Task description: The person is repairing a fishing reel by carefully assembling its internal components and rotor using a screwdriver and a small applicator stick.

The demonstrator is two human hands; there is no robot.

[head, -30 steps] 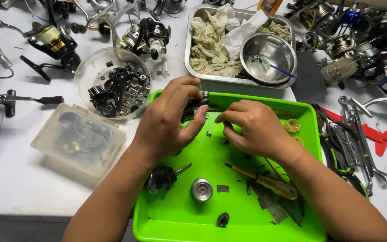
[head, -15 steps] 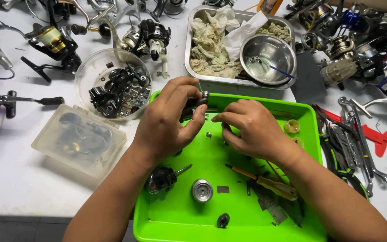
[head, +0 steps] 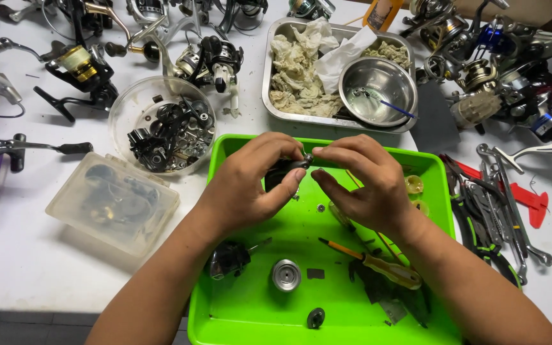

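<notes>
Gripping the dark reel part (head: 283, 171) in my left hand (head: 250, 185), my right hand's (head: 362, 182) fingertips pinch its right end over the green tray (head: 225, 306).

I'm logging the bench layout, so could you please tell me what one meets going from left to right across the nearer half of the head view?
Clear lidded plastic box → left hand holding a dark reel part → right hand → yellow-handled screwdriver on the green tray → pliers and wrenches → red tool.
</notes>
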